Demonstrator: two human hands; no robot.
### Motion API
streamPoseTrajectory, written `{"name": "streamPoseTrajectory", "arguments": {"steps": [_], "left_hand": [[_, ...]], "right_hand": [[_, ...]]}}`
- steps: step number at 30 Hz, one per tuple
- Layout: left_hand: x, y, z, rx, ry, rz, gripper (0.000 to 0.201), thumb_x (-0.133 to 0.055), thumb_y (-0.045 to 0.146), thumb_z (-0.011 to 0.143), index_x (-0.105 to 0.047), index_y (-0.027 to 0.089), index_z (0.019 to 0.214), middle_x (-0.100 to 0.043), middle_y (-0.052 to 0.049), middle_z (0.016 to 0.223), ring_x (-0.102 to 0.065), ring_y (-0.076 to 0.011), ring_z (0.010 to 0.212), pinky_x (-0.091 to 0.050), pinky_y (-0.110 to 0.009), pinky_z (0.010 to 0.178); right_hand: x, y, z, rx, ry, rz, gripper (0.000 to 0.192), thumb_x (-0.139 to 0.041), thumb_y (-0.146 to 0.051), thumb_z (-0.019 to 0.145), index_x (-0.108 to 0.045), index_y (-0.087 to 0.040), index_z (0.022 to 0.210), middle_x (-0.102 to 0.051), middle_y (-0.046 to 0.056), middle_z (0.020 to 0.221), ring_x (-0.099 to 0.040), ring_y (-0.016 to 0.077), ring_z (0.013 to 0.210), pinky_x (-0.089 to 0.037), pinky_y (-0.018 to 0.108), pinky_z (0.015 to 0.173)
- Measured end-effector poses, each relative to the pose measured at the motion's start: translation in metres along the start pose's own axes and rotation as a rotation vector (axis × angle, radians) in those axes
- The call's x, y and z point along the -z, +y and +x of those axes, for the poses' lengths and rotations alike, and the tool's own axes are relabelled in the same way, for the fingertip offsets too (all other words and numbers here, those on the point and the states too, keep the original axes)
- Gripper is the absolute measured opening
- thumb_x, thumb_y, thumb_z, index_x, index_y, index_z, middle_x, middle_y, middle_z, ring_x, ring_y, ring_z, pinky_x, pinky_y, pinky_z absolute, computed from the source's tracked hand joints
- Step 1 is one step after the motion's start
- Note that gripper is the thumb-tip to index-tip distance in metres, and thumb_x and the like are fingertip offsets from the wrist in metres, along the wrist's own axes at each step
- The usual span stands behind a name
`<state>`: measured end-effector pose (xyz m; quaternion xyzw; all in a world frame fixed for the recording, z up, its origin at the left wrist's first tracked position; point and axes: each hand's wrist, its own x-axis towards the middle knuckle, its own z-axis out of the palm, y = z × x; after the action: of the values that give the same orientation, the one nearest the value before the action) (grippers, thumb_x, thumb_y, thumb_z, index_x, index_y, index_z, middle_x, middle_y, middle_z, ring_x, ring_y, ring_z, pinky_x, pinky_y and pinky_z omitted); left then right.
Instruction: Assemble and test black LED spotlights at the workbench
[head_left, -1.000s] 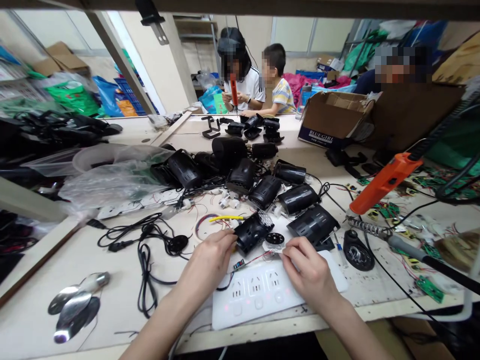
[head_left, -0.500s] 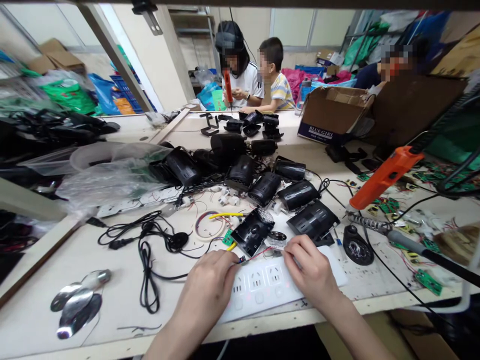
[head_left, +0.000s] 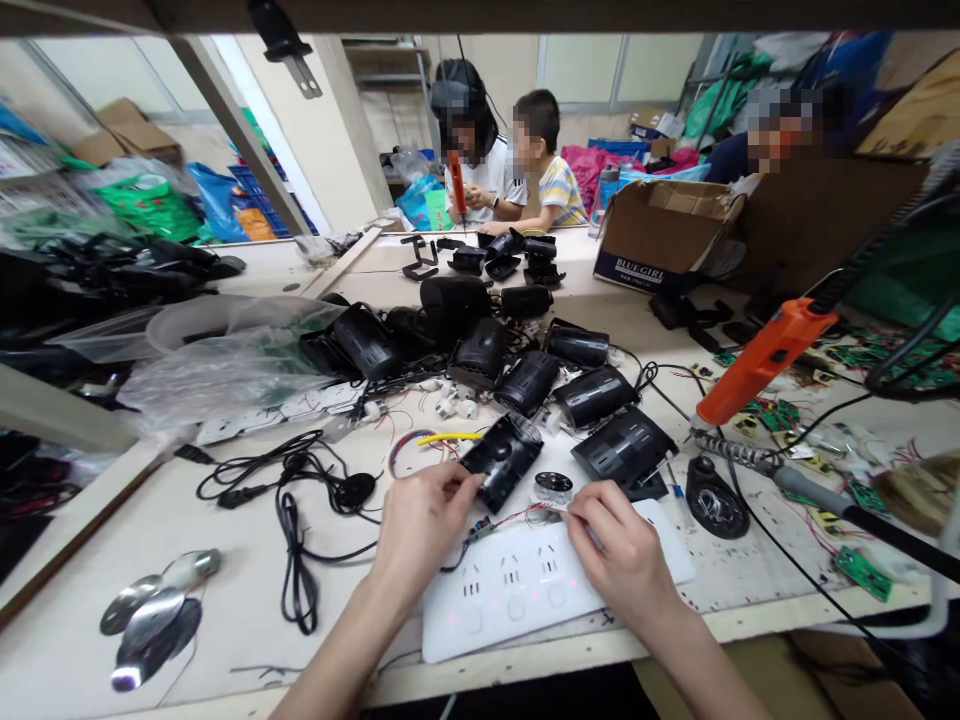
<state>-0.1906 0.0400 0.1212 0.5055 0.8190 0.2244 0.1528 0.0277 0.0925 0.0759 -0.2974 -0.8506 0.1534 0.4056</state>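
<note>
My left hand [head_left: 429, 512] is closed, its thumb and fingertips pinching the lower left edge of an open black plastic housing [head_left: 504, 462]. Just below that housing, a small circuit board [head_left: 480, 530] with thin red wires [head_left: 517, 513] lies at the top edge of a white power strip [head_left: 491, 600]. My right hand [head_left: 622, 540] hovers over the strip's right part, fingertips pinched near the wire ends; what they hold is too small to make out. Close to those fingertips is a round clear lens piece [head_left: 553, 487] with a dark face.
An orange screwdriver [head_left: 761, 360] hangs at the right, above a soldering iron [head_left: 817, 495] in a coil holder. Black housings [head_left: 592, 395] are heaped behind. Black cables [head_left: 296, 560] and shiny oval plates [head_left: 157, 610] lie left. Other people [head_left: 472, 150] sit across the table.
My left hand has moved up and left from the wires to the black housing, which has turned more upright. The circuit board now lies lower, by the strip. My right hand has barely moved.
</note>
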Motion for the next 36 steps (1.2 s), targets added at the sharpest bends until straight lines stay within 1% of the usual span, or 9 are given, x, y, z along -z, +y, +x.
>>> {"name": "streamPoseTrajectory", "arguments": {"steps": [3, 7, 12, 17, 20, 22, 28, 31, 36], "left_hand": [[0.018, -0.006, 0.011, 0.036, 0.091, 0.072, 0.028, -0.055, 0.044, 0.082, -0.071, 0.023, 0.074, -0.070, 0.000, 0.064, -0.060, -0.0172, 0.058, -0.036, -0.026, 0.059], [0.043, -0.019, 0.027, 0.129, 0.080, 0.131, 0.028, -0.056, 0.047, 0.080, -0.068, 0.024, 0.068, -0.070, 0.001, 0.060, -0.059, -0.0182, 0.056, -0.036, -0.027, 0.058], [0.051, -0.032, 0.028, 0.116, 0.076, 0.171, 0.030, -0.053, 0.048, 0.082, -0.070, 0.025, 0.073, -0.070, 0.000, 0.059, -0.061, -0.0206, 0.057, -0.038, -0.028, 0.057], [0.036, -0.025, -0.004, -0.120, 0.297, 0.148, 0.030, -0.051, 0.044, 0.086, -0.071, 0.022, 0.090, -0.075, -0.005, 0.078, -0.066, -0.0216, 0.065, -0.043, -0.029, 0.059], [0.017, -0.015, -0.025, -0.353, 0.177, -0.046, 0.024, -0.051, 0.037, 0.089, -0.069, 0.023, 0.083, -0.074, -0.002, 0.079, -0.068, -0.0181, 0.068, -0.049, -0.026, 0.062], [0.005, -0.009, -0.033, -0.419, 0.121, -0.132, 0.020, -0.052, 0.031, 0.089, -0.069, 0.022, 0.084, -0.074, -0.002, 0.079, -0.069, -0.0179, 0.073, -0.051, -0.026, 0.066], [-0.014, 0.006, -0.026, -0.273, 0.052, -0.371, 0.013, -0.058, 0.029, 0.086, -0.068, 0.023, 0.090, -0.075, -0.003, 0.089, -0.069, -0.0210, 0.085, -0.051, -0.031, 0.079], [-0.017, 0.016, -0.020, -0.147, -0.058, -0.577, 0.008, -0.061, 0.030, 0.082, -0.065, 0.022, 0.081, -0.072, -0.002, 0.083, -0.068, -0.0208, 0.084, -0.050, -0.031, 0.078], [-0.017, 0.022, -0.014, -0.047, -0.089, -0.880, 0.014, -0.069, 0.030, 0.073, -0.060, 0.020, 0.075, -0.067, -0.002, 0.077, -0.063, -0.0192, 0.079, -0.049, -0.029, 0.076]], "right_hand": [[0.000, 0.000, 0.000, 0.000, 0.016, 0.008, 0.016, -0.050, -0.003, 0.092, -0.054, -0.017, 0.085, -0.054, 0.005, 0.083, -0.062, 0.0141, 0.075, -0.052, 0.025, 0.071], [0.000, 0.001, 0.001, -0.016, 0.031, 0.009, 0.016, -0.051, -0.004, 0.091, -0.055, -0.018, 0.085, -0.055, 0.005, 0.083, -0.062, 0.0144, 0.075, -0.053, 0.026, 0.070], [0.001, 0.001, 0.007, -0.027, 0.041, 0.047, 0.017, -0.050, -0.005, 0.091, -0.055, -0.019, 0.083, -0.055, 0.004, 0.082, -0.061, 0.0141, 0.073, -0.052, 0.025, 0.068], [0.002, -0.001, 0.018, -0.011, 0.027, 0.041, 0.017, -0.051, -0.005, 0.092, -0.055, -0.018, 0.082, -0.055, 0.004, 0.081, -0.060, 0.0136, 0.072, -0.053, 0.024, 0.067], [0.001, -0.003, 0.022, 0.047, 0.041, 0.006, 0.016, -0.052, -0.004, 0.091, -0.058, -0.017, 0.085, -0.056, 0.005, 0.083, -0.061, 0.0141, 0.075, -0.054, 0.025, 0.070], [0.000, -0.004, 0.022, 0.098, 0.065, -0.025, 0.015, -0.053, -0.003, 0.090, -0.060, -0.017, 0.088, -0.057, 0.007, 0.086, -0.062, 0.0146, 0.076, -0.055, 0.026, 0.072], [-0.003, -0.009, 0.021, 0.171, 0.120, -0.084, 0.015, -0.055, -0.004, 0.089, -0.064, -0.016, 0.093, -0.060, 0.009, 0.088, -0.064, 0.0153, 0.075, -0.056, 0.024, 0.068], [-0.004, -0.012, 0.022, 0.183, 0.153, -0.087, 0.019, -0.056, -0.004, 0.088, -0.064, -0.018, 0.099, -0.060, 0.008, 0.089, -0.064, 0.0162, 0.077, -0.057, 0.025, 0.069], [-0.007, -0.018, 0.027, 0.126, 0.191, 0.021, 0.020, -0.055, -0.004, 0.089, -0.063, -0.019, 0.100, -0.057, 0.009, 0.093, -0.063, 0.0158, 0.078, -0.058, 0.027, 0.069]]}}
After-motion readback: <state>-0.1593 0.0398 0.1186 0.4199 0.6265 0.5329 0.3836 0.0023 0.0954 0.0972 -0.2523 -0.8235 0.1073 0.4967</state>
